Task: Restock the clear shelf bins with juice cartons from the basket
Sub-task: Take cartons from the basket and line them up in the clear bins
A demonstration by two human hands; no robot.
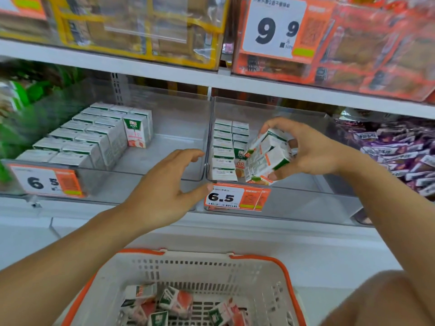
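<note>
From the head view, the right hand [313, 151] holds a small cluster of juice cartons [267, 155] over the right clear bin [306, 182], its fingers [277, 124] curled over the top and the thumb pinching from below — a grip that seems meant to carry several cartons at once. The cartons sit tilted, just right of the two short rows of cartons [229, 147] already standing in that bin, so the bare floor beyond the fingers is probably where they go. The left hand [164, 184] holds nothing; its fingers [188, 155] are loosely spread and relaxed, the thumb near the front lip by the 6.5 price tag [231, 197], likely ready to steady the bin or help square the load. Left of those fingers, the left clear bin [164, 161] carries fuller rows of cartons. Below both hands, the white basket [211, 269] with orange handles holds more loose cartons [179, 304] — the restocking looks only partly done.
</note>
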